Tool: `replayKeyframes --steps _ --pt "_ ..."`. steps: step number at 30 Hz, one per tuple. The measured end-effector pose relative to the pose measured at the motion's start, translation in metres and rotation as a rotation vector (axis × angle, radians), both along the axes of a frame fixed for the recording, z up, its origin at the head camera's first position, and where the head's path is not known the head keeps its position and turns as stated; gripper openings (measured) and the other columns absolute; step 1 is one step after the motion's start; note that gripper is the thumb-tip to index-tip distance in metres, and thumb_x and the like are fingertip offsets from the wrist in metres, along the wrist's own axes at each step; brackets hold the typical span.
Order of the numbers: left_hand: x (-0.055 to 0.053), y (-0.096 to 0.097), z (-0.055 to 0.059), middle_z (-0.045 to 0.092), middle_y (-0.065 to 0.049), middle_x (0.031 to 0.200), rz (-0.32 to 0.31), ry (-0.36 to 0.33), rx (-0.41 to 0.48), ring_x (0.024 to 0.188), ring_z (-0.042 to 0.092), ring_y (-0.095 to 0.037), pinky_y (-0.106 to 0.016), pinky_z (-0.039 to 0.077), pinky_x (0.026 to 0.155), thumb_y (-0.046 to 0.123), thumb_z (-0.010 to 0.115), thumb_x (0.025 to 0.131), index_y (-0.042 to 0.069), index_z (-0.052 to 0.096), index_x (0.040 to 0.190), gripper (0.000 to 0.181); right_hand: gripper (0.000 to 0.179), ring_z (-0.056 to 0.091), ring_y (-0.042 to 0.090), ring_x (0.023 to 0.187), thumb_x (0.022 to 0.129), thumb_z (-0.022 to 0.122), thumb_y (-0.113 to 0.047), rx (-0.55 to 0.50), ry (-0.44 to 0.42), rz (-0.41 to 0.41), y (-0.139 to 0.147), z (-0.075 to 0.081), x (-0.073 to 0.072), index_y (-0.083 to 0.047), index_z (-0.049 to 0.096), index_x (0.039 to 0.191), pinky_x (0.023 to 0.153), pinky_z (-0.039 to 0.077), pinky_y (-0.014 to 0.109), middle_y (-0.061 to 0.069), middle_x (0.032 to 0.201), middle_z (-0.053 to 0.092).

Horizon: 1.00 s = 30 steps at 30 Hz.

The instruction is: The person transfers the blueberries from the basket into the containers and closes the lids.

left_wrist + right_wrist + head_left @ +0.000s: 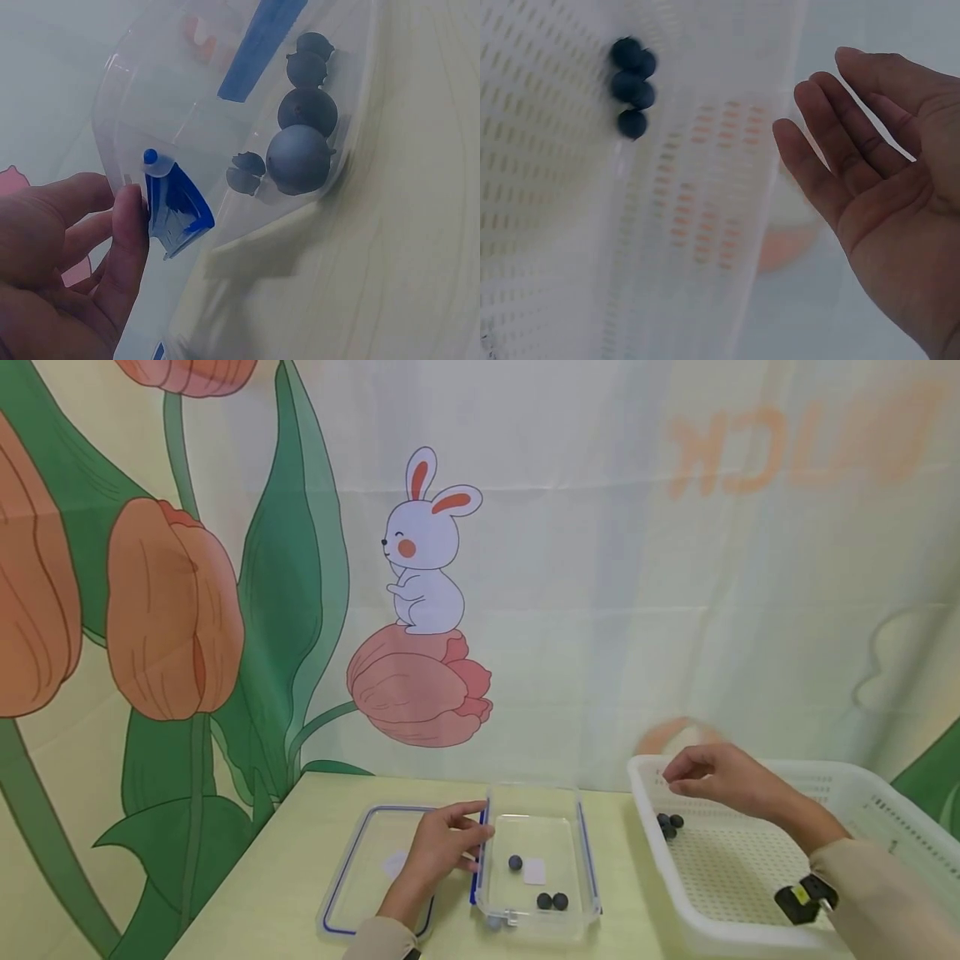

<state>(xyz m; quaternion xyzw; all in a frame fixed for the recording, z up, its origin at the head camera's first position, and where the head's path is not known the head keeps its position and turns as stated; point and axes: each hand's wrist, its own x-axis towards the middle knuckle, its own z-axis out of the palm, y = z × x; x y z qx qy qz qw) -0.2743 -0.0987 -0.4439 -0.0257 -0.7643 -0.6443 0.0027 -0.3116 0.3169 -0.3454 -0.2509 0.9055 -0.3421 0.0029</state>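
Observation:
My left hand (441, 847) pinches the left rim of a clear plastic food container (517, 917), thumb and fingers at its wall. In the left wrist view, a blue latch flap (176, 206) hangs beside the thumb. Inside the container lie a single blueberry (515, 862), two touching blueberries (552, 902) and a small white square (534, 871). Over the far left part of a white perforated basket (660, 877) hovers my right hand (738, 783), holding nothing. Its fingers are loosely bent in the right wrist view. Several blueberries (632, 86) cluster inside the basket along its wall.
Left of the container, a clear lid with a blue seal (367, 868) lies flat, partly behind my left forearm. A printed curtain (570, 610) hangs behind the pale yellow table (255, 893). The basket stands at the table's right side.

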Motion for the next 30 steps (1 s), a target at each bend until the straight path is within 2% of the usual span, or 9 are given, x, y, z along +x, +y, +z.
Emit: replayKeyframes --steps 6,11,16,23,30 --pt "0.002 -0.002 0.0 0.065 -0.011 0.097 -0.018 0.008 0.003 0.069 0.068 -0.015 -0.031 0.064 0.055 0.008 0.083 0.092 0.002 0.07 0.138 0.048 0.014 0.07 0.018 0.092 0.099 0.075 -0.008 0.009 -0.045 0.002 0.012 -0.023 -0.007 0.002 0.074 0.109 0.076 0.061 0.029 0.007 0.102 0.074" --pt "0.004 -0.004 0.0 0.065 -0.01 0.097 -0.025 0.013 0.002 0.069 0.068 -0.015 -0.031 0.064 0.055 0.008 0.083 0.092 0.002 0.07 0.138 0.048 0.011 0.069 0.019 0.09 0.098 0.075 -0.005 0.058 -0.055 -0.005 0.018 -0.039 -0.009 0.002 0.075 0.106 0.073 0.061 0.03 0.009 0.102 0.074" --pt "0.006 -0.005 -0.002 0.065 -0.01 0.096 -0.029 0.013 0.007 0.069 0.069 -0.015 -0.031 0.064 0.055 0.007 0.083 0.092 0.002 0.071 0.137 0.047 0.007 0.069 0.018 0.086 0.094 0.075 0.001 0.103 -0.053 0.023 0.021 -0.053 -0.011 0.004 0.076 0.101 0.07 0.06 0.029 0.01 0.097 0.075" --pt "0.008 -0.008 -0.003 0.065 -0.011 0.096 -0.04 0.012 0.013 0.068 0.069 -0.015 -0.031 0.064 0.055 0.006 0.083 0.091 0.002 0.071 0.137 0.047 0.013 0.065 0.013 0.081 0.088 0.074 0.006 0.192 -0.017 0.046 0.019 -0.062 -0.01 -0.001 0.078 0.098 0.067 0.058 0.029 0.005 0.091 0.075" --pt "0.009 -0.008 -0.002 0.065 -0.01 0.097 -0.036 0.015 0.007 0.069 0.069 -0.016 -0.031 0.064 0.055 0.007 0.083 0.092 0.001 0.07 0.138 0.048 0.015 0.06 0.008 0.078 0.084 0.076 0.006 0.267 -0.021 0.044 0.018 -0.067 -0.014 -0.006 0.078 0.093 0.066 0.056 0.028 -0.003 0.088 0.072"
